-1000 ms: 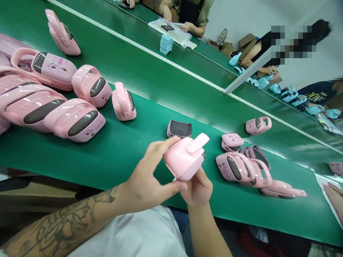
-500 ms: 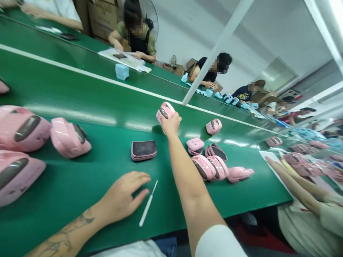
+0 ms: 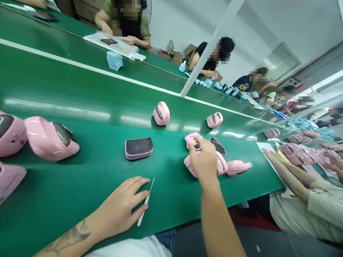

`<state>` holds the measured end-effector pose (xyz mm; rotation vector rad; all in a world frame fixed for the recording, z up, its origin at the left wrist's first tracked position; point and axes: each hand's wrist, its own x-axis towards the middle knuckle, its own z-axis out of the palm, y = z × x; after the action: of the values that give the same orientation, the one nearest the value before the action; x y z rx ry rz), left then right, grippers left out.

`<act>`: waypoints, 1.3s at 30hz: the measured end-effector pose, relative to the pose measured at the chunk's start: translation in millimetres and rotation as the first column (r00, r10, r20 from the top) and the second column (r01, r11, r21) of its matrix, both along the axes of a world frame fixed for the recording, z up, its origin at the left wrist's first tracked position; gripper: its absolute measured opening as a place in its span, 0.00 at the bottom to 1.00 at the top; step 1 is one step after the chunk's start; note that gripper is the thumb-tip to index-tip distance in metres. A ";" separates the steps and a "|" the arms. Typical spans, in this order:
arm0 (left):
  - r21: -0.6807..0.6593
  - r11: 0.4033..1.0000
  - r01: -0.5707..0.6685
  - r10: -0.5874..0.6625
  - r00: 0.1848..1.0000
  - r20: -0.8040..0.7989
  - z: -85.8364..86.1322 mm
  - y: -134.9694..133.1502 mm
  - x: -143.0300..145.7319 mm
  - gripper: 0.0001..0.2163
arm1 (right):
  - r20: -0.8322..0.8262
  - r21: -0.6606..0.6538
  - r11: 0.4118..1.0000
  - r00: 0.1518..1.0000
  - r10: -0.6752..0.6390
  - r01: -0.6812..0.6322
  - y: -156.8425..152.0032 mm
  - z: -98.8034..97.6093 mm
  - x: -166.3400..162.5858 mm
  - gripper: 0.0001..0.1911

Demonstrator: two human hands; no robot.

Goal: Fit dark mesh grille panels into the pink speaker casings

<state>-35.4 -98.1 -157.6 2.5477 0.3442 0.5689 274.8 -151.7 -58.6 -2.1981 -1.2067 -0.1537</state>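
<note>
My left hand [image 3: 120,208] lies flat on the green belt [image 3: 80,185] with its fingers stretched out; a fingertip touches a thin white stick [image 3: 145,204]. My right hand [image 3: 204,160] reaches over a cluster of pink cases [image 3: 237,167], its fingers curled onto a small pink case [image 3: 192,138] at the cluster's far side. A pink case with a dark window [image 3: 161,113] stands alone further out on the belt. A stack of dark pads [image 3: 139,147] lies between my hands.
Larger pink cases [image 3: 50,142] lie at the left. Another pink case [image 3: 214,120] sits beyond the cluster. A co-worker's arms [image 3: 284,171] rest at the right. Across the belt other people handle blue parts; a blue stack [image 3: 114,60] and a white post [image 3: 206,50] stand there.
My right hand set the pink case down on the far part of the belt, let go and drew back to the cluster. My left hand left the case and settled by the white stick.
</note>
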 end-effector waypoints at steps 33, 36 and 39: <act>-0.510 0.860 -0.019 0.250 0.887 0.388 52.6 0.7 -2.8 0.50 | -0.768 0.561 0.825 0.412 0.490 0.064 -25.8 -49.9 -107.3 0.22; -0.514 0.858 -0.012 0.250 0.883 0.397 51.6 -0.2 -1.8 0.50 | -0.780 0.566 0.819 0.387 0.493 0.097 -27.1 -49.9 -108.4 0.21; -0.575 0.818 -0.017 0.289 0.877 0.384 53.5 -1.9 0.1 0.50 | -0.812 0.541 0.831 0.339 0.475 0.129 -26.5 -47.1 -113.2 0.20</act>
<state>-35.3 -100.0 -104.1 1.7602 0.4713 0.9515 161.6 -178.2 -105.7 -1.1953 -0.5646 0.7416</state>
